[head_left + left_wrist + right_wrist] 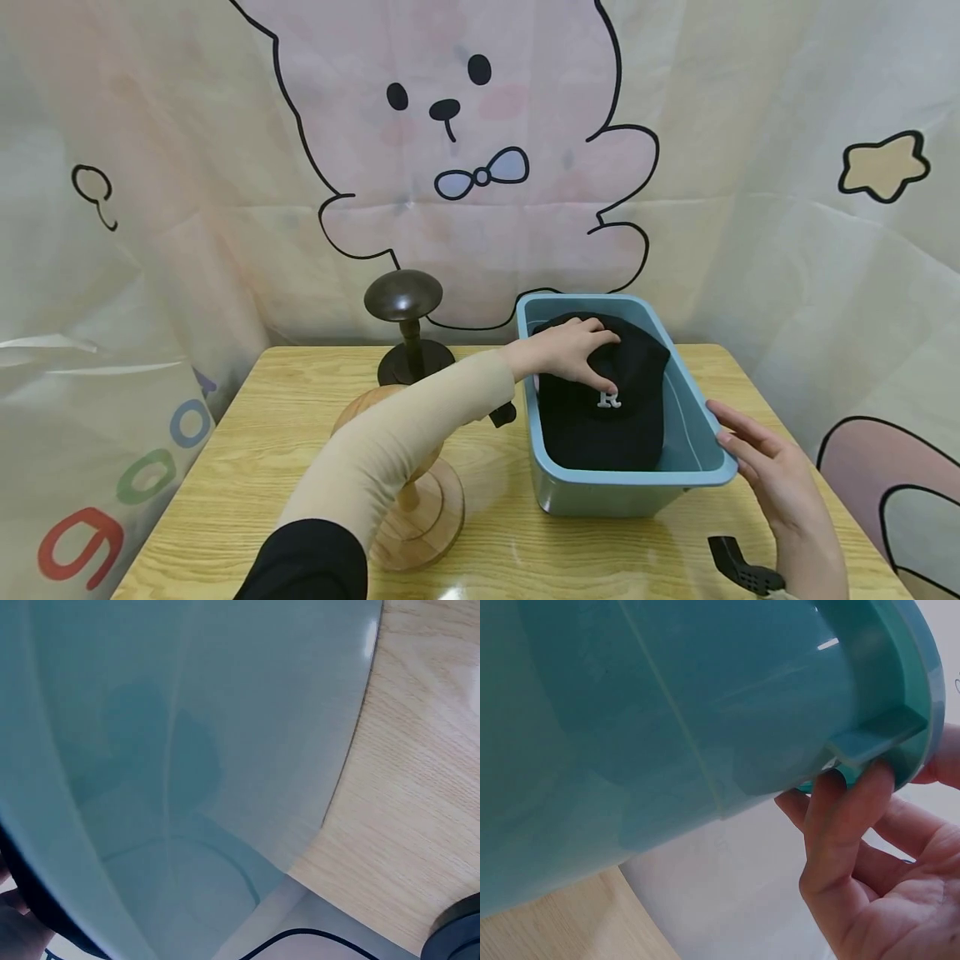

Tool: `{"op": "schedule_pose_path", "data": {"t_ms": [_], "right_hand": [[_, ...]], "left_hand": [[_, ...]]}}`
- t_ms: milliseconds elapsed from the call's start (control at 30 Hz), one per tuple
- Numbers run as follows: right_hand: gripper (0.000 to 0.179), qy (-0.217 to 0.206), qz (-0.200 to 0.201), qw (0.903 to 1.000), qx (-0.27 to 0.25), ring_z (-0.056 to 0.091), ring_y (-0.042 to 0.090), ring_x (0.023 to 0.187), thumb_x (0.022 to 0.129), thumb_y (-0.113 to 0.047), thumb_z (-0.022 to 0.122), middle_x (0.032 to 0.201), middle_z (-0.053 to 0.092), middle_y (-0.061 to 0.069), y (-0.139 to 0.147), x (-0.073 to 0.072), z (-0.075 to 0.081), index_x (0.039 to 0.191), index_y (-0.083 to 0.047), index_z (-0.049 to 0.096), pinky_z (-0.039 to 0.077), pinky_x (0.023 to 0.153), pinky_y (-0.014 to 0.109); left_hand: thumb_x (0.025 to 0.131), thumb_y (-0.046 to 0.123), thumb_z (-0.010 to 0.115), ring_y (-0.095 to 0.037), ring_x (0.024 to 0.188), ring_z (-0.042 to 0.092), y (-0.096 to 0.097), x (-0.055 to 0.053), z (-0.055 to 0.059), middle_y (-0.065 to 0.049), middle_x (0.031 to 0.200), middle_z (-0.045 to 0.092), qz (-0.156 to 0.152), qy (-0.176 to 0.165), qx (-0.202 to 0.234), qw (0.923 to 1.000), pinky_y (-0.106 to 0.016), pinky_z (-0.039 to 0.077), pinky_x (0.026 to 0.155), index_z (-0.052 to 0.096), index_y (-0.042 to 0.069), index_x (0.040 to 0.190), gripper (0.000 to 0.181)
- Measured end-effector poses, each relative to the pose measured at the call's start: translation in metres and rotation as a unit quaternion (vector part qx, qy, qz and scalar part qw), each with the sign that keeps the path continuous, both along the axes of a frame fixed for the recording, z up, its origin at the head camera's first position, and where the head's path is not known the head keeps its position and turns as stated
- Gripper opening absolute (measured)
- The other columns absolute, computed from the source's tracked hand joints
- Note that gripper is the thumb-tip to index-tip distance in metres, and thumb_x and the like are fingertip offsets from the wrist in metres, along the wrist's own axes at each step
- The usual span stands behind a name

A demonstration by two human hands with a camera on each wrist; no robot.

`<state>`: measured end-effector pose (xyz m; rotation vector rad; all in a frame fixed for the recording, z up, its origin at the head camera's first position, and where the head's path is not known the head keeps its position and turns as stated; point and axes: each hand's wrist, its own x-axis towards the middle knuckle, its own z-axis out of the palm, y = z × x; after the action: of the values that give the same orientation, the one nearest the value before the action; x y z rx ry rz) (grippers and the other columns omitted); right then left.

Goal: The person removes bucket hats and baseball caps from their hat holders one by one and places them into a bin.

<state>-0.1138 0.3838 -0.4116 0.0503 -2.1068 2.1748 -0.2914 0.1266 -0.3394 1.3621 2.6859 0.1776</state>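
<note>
A black cap (637, 417) with a white letter R on its front lies in a light blue plastic bin (600, 492). My left hand (566, 348) reaches in over the bin's left rim and holds the cap, thumb beside the letter and fingers bent over the crown. In the left wrist view the bin's wall (247, 712) fills most of the picture, and only part of the hand (19, 930) shows by the cap's dark edge. At the bin's front right corner, my right hand (783, 471) grips the rim, fingers (847, 817) curled underneath.
A pale wooden stand (423, 525) is left of the bin, partly hidden behind my left arm. Farther back is a dark stand (405, 296) with a rounded top. Both stand on a wooden table (247, 467), with a printed curtain (720, 208) behind.
</note>
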Motion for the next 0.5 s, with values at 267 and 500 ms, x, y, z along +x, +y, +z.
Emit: {"op": "schedule_pose_path", "data": {"t_ms": [267,500], "right_hand": [[0.042,0.005,0.005,1.0,0.0,0.061,-0.005,0.099,0.096,-0.001,0.052,0.121,0.061,-0.021,-0.001,0.0,-0.001,0.137,-0.011,0.054,0.051,0.076,0.014],[0.042,0.006,0.004,1.0,-0.006,0.061,-0.005,0.099,0.097,-0.001,0.051,0.12,0.061,-0.021,-0.001,0.0,-0.001,0.137,-0.012,0.055,0.051,0.076,0.014]], "left_hand": [[0.085,0.064,0.057,-0.018,0.135,0.039,-0.001,0.0,-0.008,0.0,0.152,0.034,0.035,-0.014,-0.014,0.9992,-0.036,0.041,0.108,0.032,0.032,0.149,0.076],[0.087,0.064,0.053,-0.019,0.137,0.038,0.0,-0.001,-0.014,-0.001,0.153,0.033,0.037,0.0,-0.029,0.9989,-0.036,0.041,0.108,0.029,0.033,0.15,0.074]]}}
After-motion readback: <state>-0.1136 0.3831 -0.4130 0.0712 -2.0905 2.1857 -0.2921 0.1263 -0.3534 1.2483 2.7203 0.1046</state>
